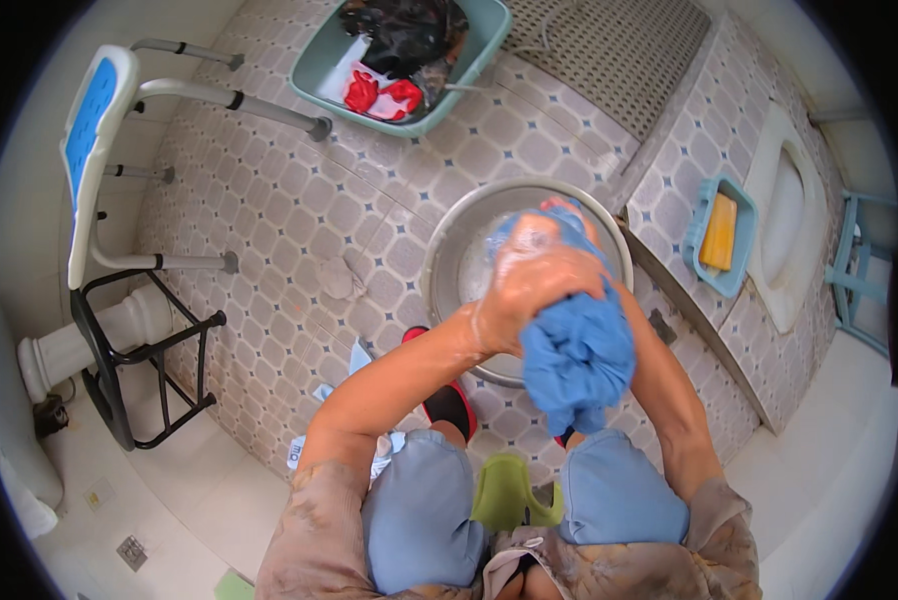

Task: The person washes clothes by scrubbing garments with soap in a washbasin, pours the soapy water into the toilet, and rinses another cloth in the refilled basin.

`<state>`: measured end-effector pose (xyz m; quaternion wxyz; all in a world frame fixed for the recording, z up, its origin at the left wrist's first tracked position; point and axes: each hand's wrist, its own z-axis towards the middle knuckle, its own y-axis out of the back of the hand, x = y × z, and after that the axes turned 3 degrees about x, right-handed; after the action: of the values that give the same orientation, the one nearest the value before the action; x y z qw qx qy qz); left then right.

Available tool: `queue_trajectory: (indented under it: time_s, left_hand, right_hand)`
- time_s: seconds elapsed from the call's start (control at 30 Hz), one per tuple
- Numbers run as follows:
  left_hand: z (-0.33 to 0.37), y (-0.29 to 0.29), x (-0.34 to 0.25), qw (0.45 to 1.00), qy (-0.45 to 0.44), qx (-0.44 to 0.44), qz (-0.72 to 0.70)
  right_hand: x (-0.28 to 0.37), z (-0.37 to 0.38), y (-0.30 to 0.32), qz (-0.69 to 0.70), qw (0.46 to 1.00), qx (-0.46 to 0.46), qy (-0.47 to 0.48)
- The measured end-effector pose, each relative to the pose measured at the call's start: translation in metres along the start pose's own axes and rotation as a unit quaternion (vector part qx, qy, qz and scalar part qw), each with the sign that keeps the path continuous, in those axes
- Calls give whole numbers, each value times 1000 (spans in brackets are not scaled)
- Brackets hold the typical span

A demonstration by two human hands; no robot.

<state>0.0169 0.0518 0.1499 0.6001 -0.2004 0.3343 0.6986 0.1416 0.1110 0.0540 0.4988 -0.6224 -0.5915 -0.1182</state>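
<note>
A wet, bunched-up blue cloth [577, 365] is gripped in both my hands over a round metal basin [449, 270]. My left hand [534, 285], soapy and wet, is closed around its middle. My right hand [591, 232] is closed on the cloth too, mostly hidden behind the left hand and the folds. One end of the cloth hangs toward my knees; the other reaches over the basin, where suds show. Whether the cloth is a garment I cannot tell.
A teal tub [434, 122] with dark and red clothes stands ahead. Right, a blue tray [737, 280] holds a yellow soap bar [719, 232] beside a squat toilet [781, 285]. A blue-and-white shower chair [99, 130] and black stool [119, 355] stand left. Light cloths [359, 355] lie by my foot.
</note>
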Motion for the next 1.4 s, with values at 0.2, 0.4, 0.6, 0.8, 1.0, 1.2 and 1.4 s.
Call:
queue_trajectory:
  time_s: [0.2,0.4,0.6,0.8,1.0,1.2,1.4]
  left_hand:
    - [24,1,-4,987,63,102,-108]
    - [31,-12,-6,974,61,153,-154]
    - [-1,-22,1,962,88,219,-137]
    - [-33,-33,6,927,178,274,-186]
    - [-45,20,12,884,373,-117,-256]
    - [-28,64,26,826,486,-234,-164]
    - [-10,62,14,852,504,48,-136]
  right_hand:
    - [3,26,25,-105,986,132,-21]
    - [59,-4,13,-318,922,174,-131]
    - [38,2,-14,-436,847,216,-215]
    - [-20,12,-7,-551,775,198,-238]
    - [-7,-3,0,-327,903,279,-25]
    - [55,-22,-25,-368,917,138,73]
    - [85,-18,-79,-376,872,159,271]
